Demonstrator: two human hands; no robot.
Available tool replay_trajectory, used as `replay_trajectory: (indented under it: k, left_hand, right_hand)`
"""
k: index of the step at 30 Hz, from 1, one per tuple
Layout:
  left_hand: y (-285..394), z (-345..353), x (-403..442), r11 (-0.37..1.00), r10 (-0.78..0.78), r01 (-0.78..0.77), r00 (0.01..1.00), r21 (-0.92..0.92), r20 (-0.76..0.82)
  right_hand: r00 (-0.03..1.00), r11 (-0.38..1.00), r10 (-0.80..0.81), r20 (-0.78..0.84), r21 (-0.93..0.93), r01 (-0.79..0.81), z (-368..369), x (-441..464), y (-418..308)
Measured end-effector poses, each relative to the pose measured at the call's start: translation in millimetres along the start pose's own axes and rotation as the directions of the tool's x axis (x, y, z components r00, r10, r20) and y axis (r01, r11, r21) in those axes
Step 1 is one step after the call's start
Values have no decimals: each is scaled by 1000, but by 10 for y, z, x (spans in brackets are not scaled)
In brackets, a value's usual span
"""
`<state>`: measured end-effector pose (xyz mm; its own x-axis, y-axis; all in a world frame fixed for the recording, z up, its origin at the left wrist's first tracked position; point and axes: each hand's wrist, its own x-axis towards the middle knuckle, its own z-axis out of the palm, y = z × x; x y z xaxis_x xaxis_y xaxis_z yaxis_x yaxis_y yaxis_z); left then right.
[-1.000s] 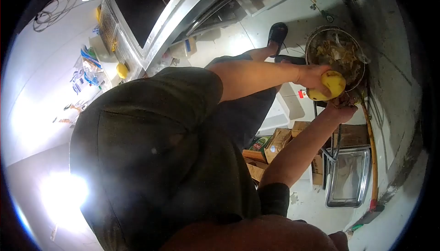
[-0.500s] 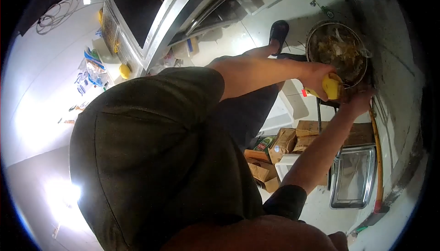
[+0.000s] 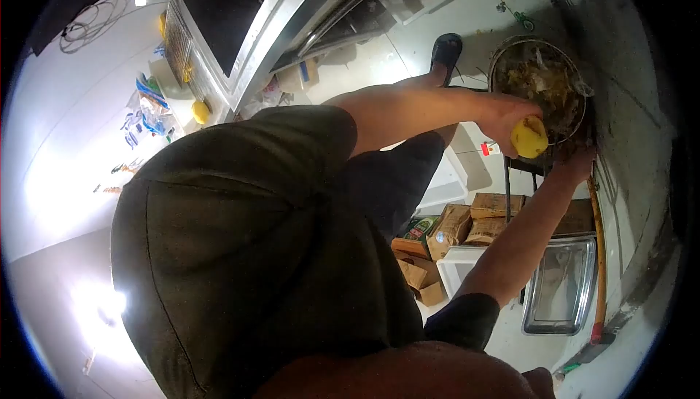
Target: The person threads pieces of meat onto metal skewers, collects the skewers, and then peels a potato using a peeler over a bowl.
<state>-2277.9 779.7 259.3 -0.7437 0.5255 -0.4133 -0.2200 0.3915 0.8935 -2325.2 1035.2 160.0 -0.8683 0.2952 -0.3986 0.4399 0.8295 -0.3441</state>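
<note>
My left hand (image 3: pixel 508 128) is closed around a yellow peeled potato (image 3: pixel 530 138) with brown spots, held near the rim of a round bin (image 3: pixel 496 64). Inside the bin lies a heap of light scraps and peelings (image 3: pixel 541 82). Just right of the potato is my right hand (image 3: pixel 576 162), close to the bin's lower rim. Its fingers are curled and in deep shadow, so what they hold is hidden. A small gap now shows between the potato and my right hand.
Below the bin are a dark metal stand (image 3: pixel 508 188), cardboard boxes (image 3: pixel 448 231) and a clear lidded tub (image 3: pixel 560 286). A wooden handle (image 3: pixel 598 253) leans along the wall. Another yellow item (image 3: pixel 200 112) and plastic bags (image 3: pixel 151 107) lie at left.
My left hand has turned the potato so its rounded end faces up, and it has moved slightly right. My right hand has drawn a little away from it.
</note>
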Motion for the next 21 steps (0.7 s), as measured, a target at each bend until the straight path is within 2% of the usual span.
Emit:
replay_trajectory:
  k: [1, 2, 3, 4, 5, 6, 7, 8, 9, 10, 11, 12, 13, 14, 15, 16, 17, 18, 19, 20, 21]
  left_hand:
    - [-11, -13, 7, 1000, -6, 6, 1000, -1, -13]
    - [-17, -4, 17, 1000, -11, 11, 1000, -7, -20]
    - [1, 5, 18, 1000, -17, 17, 1000, 4, -24]
    - [18, 11, 9, 1000, -24, 24, 999, 15, -28]
    - [41, 14, -10, 999, -34, 35, 999, 28, -35]
    - [38, 24, -17, 999, -39, 39, 999, -17, -19]
    - [27, 12, -15, 997, -42, 42, 999, -60, -6]
    - [7, -11, -14, 994, -45, 46, 999, -99, 9]
    - [-39, -19, -11, 995, -47, 46, 999, -90, -12]
    - [-112, 9, 0, 996, -48, 46, 998, -82, -29]
    - [-139, 36, 7, 996, -48, 45, 998, -82, -44]
    - [-108, 29, 11, 982, -114, 113, 994, -154, 4]
    - [-42, -8, 5, 957, -177, 185, 983, -224, 55]
    - [9, -26, -1, 923, -235, 257, 966, -287, 107]
    - [-27, 15, -4, 945, -190, 202, 979, -257, 72]
    - [-72, 39, -22, 965, -144, 148, 989, -216, 39]
    - [-112, 58, -21, 971, -134, 138, 990, -196, 34]
    - [-120, 59, -27, 976, -124, 127, 992, -176, 28]
    - [-81, 45, -41, 970, -156, 163, 986, -180, 51]
    - [-61, 6, -63, 963, -191, 201, 979, -179, 72]
    - [-89, -13, -67, 962, -201, 210, 977, -174, 68]
  right_hand:
    - [999, 965, 40, 9, 260, -41, -6, -49, -50]
    - [999, 920, 40, 16, 390, -43, 4, -87, -69]
    - [1000, 919, 29, 6, 394, -29, 25, -107, -63]
    - [1000, 960, 11, -4, 279, -9, 62, -94, -50]
    - [1000, 999, -13, -7, 41, 13, 72, -56, -38]
    - [999, 976, -45, 5, -212, 45, 51, -28, -47]
    - [998, 935, -60, 12, -350, 61, 18, -12, -46]
    - [998, 915, -58, 10, -399, 57, 1, -20, -44]
    - [999, 942, -34, -15, -335, 27, -37, -89, -150]
    - [999, 982, 19, -46, -189, -27, -100, -208, -298]
    - [994, 996, 86, -67, 4, -86, -164, -359, -467]
    - [972, 929, 234, -24, 300, -216, -221, -469, -580]
    - [933, 762, 356, 60, 559, -327, -270, -558, -651]
    - [888, 509, 421, 188, 761, -402, -289, -597, -689]
    - [823, 199, 476, 311, 873, -445, -307, -634, -723]
    - [814, 174, 489, 315, 879, -445, -246, -582, -645]
    - [856, 346, 464, 227, 844, -411, -191, -453, -440]
    - [933, 670, 359, 36, 686, -285, -102, -288, -158]
    - [949, 743, 315, -1, 623, -246, -137, -243, -126]
    - [952, 695, 306, -2, 684, -221, -152, -267, -86]
    - [806, 31, 435, 402, 888, -459, -348, -422, -505]
